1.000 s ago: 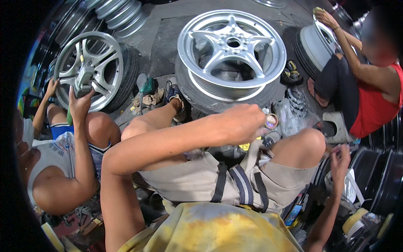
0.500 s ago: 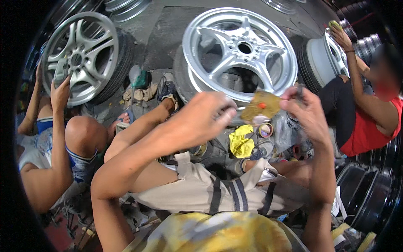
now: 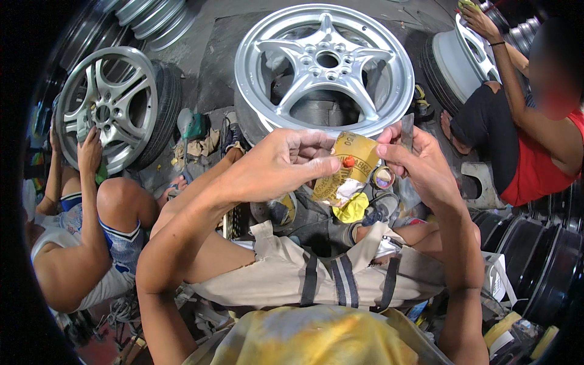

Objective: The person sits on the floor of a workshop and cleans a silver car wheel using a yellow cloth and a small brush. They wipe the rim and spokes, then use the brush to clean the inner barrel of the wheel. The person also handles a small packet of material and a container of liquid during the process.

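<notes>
A worn brown piece of sandpaper [image 3: 360, 146], printed side up, is held above my lap. On it sit a small orange-red dab of paste [image 3: 348, 161] and a white smear [image 3: 348, 190]. My left hand [image 3: 274, 164] pinches its left edge, thumb beside the orange dab. Thumb and forefinger of my right hand [image 3: 426, 164] grip its right edge. A flat grey metal blade [image 3: 407, 131] stands up between the fingers of that same hand. Just beyond my hands lies a silver alloy wheel [image 3: 283, 48] with star-like spokes, resting on a tire.
Below the sandpaper lie a crumpled yellow sheet [image 3: 353, 209] and a tape roll [image 3: 384, 177]. A person at left handles another wheel [image 3: 70, 118]; one in red at right touches a third [image 3: 450, 55]. Dark rims [image 3: 535, 261] stand at lower right.
My left hand has come to the sandpaper and taken its left edge. The sandpaper has turned more upright and shifted left, and the metal blade shows more clearly in my right hand.
</notes>
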Action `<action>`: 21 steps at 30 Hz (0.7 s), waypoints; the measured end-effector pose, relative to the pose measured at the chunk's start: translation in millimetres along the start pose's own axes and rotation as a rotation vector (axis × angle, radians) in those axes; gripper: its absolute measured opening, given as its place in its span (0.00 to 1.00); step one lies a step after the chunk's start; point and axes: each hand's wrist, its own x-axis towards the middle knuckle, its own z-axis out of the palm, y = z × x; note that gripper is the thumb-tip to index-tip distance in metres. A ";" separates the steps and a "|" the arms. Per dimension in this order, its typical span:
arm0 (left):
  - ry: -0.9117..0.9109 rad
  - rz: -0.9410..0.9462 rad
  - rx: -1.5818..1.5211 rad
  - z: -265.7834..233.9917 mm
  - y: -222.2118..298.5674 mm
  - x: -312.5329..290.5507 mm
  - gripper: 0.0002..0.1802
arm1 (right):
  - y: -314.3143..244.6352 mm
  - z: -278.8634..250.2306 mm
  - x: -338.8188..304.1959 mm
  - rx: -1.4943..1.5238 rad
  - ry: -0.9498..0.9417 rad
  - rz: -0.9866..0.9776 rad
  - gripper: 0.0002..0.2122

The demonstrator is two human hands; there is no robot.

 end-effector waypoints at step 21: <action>0.217 -0.043 -0.032 0.2 24.9 -3.4 0.18 | 3.3 10.8 -32.3 -0.776 0.214 -0.842 0.07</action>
